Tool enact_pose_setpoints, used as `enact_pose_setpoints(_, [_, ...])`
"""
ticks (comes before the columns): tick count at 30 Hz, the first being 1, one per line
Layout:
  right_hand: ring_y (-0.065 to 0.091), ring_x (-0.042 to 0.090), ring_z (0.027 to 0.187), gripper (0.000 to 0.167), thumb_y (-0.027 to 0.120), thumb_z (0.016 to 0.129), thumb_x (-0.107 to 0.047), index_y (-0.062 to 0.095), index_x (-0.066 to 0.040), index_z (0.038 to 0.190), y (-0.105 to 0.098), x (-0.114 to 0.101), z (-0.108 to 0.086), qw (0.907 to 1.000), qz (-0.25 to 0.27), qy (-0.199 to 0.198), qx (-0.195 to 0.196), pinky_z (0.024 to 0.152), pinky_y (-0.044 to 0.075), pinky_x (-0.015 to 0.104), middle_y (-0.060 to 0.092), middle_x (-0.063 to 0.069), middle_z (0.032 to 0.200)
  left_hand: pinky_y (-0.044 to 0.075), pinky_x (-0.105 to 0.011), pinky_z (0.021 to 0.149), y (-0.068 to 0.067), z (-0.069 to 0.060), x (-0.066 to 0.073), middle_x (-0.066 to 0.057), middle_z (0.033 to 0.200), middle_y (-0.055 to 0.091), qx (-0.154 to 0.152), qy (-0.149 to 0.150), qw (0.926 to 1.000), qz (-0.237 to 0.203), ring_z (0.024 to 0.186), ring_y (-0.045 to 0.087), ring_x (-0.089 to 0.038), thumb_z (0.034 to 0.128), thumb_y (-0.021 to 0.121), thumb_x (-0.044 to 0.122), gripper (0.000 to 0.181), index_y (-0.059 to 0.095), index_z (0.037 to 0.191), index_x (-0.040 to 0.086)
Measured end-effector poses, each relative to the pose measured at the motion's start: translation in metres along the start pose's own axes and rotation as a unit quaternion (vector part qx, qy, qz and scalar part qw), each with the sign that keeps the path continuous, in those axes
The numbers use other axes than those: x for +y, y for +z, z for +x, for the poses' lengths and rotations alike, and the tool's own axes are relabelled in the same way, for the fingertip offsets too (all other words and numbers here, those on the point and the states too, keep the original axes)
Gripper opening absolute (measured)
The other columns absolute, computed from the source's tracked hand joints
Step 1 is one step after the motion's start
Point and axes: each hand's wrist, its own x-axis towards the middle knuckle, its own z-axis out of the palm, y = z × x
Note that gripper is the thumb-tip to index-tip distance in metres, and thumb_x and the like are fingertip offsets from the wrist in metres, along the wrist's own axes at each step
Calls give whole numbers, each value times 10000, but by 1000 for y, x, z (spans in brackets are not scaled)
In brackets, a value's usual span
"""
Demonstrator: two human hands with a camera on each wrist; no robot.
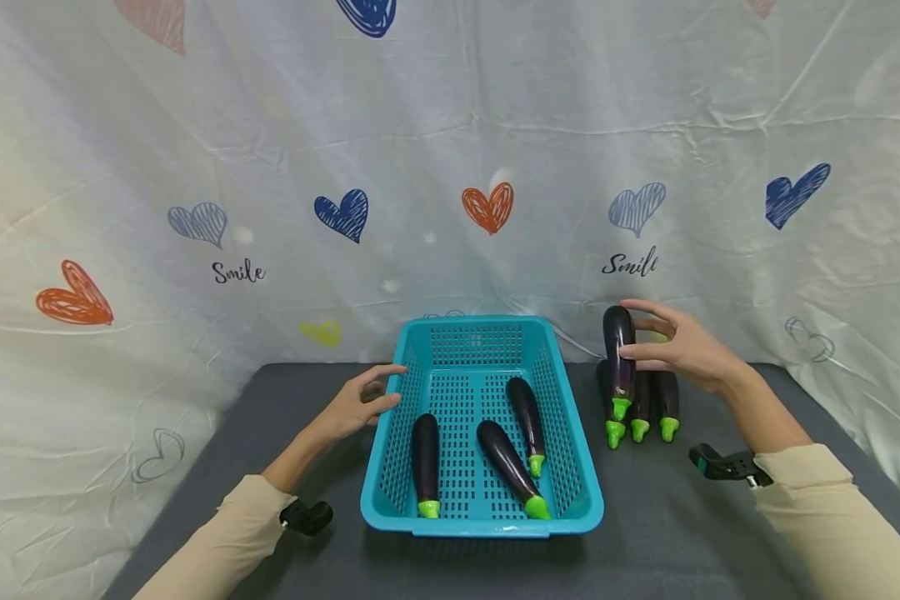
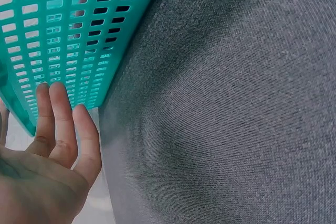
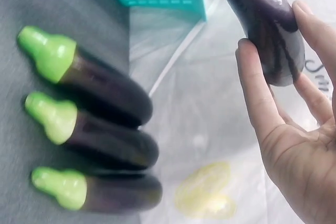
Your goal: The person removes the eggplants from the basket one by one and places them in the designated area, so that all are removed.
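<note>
My right hand (image 1: pixel 675 348) pinches a dark purple eggplant (image 3: pixel 273 35) between thumb and fingers. It is lifted, its green stem end pointing down in the head view. Beneath it, three more eggplants lie side by side on the table, one of them this nearest eggplant (image 3: pixel 110 85) in the right wrist view. A blue-green plastic basket (image 1: pixel 483 527) stands in the middle with three eggplants inside, including this left one (image 1: pixel 425 462). My left hand (image 1: pixel 356 407) is at the basket's left side, fingers loosely bent; its fingertips (image 2: pixel 59 90) are against or close to the perforated outer wall.
The dark grey table (image 1: pixel 645 517) reaches back to a white cloth (image 1: pixel 420 108) printed with hearts. A thin pale cord (image 1: pixel 573 342) runs from behind the basket toward the right-hand eggplants. Black straps (image 1: pixel 727 463) are at both wrists.
</note>
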Motion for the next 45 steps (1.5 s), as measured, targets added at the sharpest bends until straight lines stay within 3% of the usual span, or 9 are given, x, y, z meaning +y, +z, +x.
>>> enact_pose_setpoints(5, [367,425,1349,810,749,951,-103,272,-77,1605,-9,9,-8,9999,-84,67,61,872,562,409,218,279,1576,518,-495,762,0,-1,0,-158,1003,540,1,-26,10000,-28,831,508,-292,1065,584,193,478,465,1521,116])
enact_pose_setpoints(8, [299,442,1387,807,736,958,-88,258,-75,1609,-15,15,-14,9999,-48,95,73,869,564,412,204,271,1585,522,-474,769,0,-1,0,-159,1029,553,-2,-31,10000,-3,845,516,-296,1064,589,199,481,465,1522,120])
enact_pose_setpoints(11, [344,367,1364,798,723,966,-77,256,-86,1613,-21,21,-19,9999,-85,81,95,867,564,405,200,259,1590,526,-457,773,0,-1,1,-156,1041,558,2,-50,10000,17,853,523,-291,1062,593,202,484,466,1521,122])
enact_pose_setpoints(15, [487,166,1233,785,718,970,-77,263,-78,1610,-27,28,-26,9997,-194,47,126,861,567,405,211,261,1582,529,-477,771,0,-1,1,-167,999,541,11,-73,10000,13,843,516,-290,1061,592,199,483,465,1521,119])
enact_pose_setpoints(19, [507,48,1157,792,727,968,-100,264,-74,1610,-33,33,-34,9995,-206,174,189,855,569,412,215,283,1573,539,-490,803,0,-1,1,-193,1152,571,26,-101,9999,2,931,548,-295,1061,595,207,488,464,1525,130])
enact_pose_setpoints(22, [509,28,1148,815,726,971,-113,234,-73,1620,-39,39,-39,9992,-183,290,224,862,566,403,197,308,1576,540,-484,823,0,-1,2,-195,1261,562,39,-109,9999,-7,996,561,-296,1059,599,213,493,464,1527,137])
enact_pose_setpoints(29, [551,-18,1115,805,701,986,-92,217,-85,1630,-55,55,-51,9989,-247,257,312,860,566,384,156,358,1574,540,-468,794,0,-1,3,-160,1016,550,13,-134,9999,49,875,535,-292,1061,593,207,490,460,1527,132])
enact_pose_setpoints(38, [579,-55,1058,786,699,987,-87,247,-124,1629,-65,67,-55,9980,-230,384,442,857,566,366,129,392,1567,538,-478,803,-1,-2,2,-160,1016,534,46,-195,9998,21,878,527,-290,1059,598,217,485,469,1521,142])
enact_pose_setpoints(45, [622,-12,1025,793,708,986,-112,244,-116,1629,-70,76,-53,9963,-292,537,604,840,571,351,145,415,1555,533,-475,794,1,-2,1,-148,996,530,27,-87,9999,56,859,524,-286,1062,592,213,483,467,1522,135])
